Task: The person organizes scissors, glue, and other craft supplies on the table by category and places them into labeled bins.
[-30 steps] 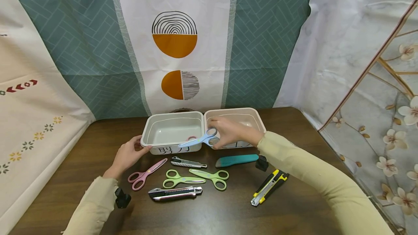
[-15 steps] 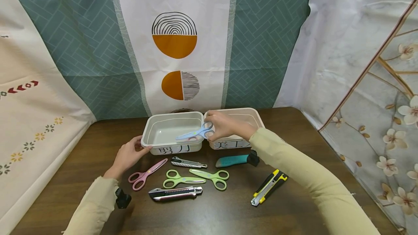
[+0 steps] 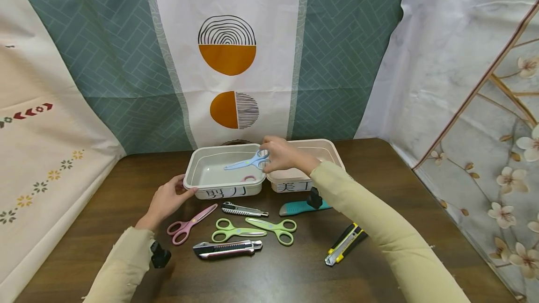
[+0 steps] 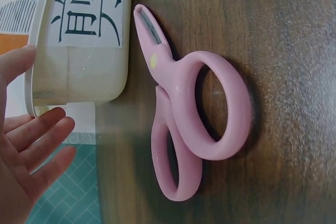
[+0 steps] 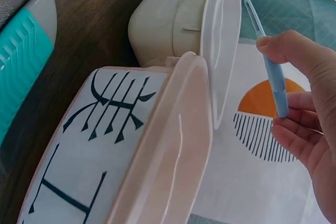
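Observation:
My right hand (image 3: 281, 155) pinches blue scissors (image 3: 244, 162) by their finger loops, above the right side of the grey-white bin (image 3: 223, 192). In the right wrist view, the blue scissors (image 5: 275, 77) appear edge-on between thumb and fingers. Inside that bin a pink loop (image 3: 249, 178) shows. My left hand (image 3: 169, 198) rests at the bin's front left corner, thumb on the rim, other fingers loosely extended beside it. Close to this hand, pink scissors (image 4: 194, 103) lie on the table.
A pinkish bin (image 3: 290, 186) stands against the grey-white one. In front lie a slim box cutter (image 3: 244, 210), two green scissors (image 3: 236, 231), a dark box cutter (image 3: 227, 248), a teal cutter (image 3: 299, 207) and a yellow-black box cutter (image 3: 345, 245). A patterned curtain (image 3: 337, 60) hangs behind.
My right hand has moved left and farther back with the blue scissors, from in front of the bins to above the grey-white bin. My left hand stays at the corner.

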`<action>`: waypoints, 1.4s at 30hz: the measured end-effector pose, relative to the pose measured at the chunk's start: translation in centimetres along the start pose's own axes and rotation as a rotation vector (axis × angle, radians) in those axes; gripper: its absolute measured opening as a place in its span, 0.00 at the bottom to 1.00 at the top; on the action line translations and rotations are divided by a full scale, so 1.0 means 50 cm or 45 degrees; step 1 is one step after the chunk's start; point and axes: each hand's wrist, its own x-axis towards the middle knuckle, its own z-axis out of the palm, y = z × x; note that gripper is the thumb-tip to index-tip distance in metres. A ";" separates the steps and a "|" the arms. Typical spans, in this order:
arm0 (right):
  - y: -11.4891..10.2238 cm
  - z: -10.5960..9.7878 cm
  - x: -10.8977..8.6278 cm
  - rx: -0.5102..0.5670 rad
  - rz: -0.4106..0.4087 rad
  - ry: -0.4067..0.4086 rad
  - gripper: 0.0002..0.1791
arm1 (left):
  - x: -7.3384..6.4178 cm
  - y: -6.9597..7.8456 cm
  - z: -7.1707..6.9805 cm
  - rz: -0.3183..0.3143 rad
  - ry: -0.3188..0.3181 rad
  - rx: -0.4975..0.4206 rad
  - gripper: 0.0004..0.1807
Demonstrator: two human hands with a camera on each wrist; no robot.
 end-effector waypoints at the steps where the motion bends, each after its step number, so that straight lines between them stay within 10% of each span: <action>1: 0.001 0.002 0.002 0.005 0.002 -0.002 0.29 | 0.001 0.000 0.000 -0.002 0.001 0.001 0.33; 42: 0.002 0.083 0.051 0.019 0.097 -0.032 0.28 | 0.001 -0.011 0.007 -0.008 -0.001 0.005 0.34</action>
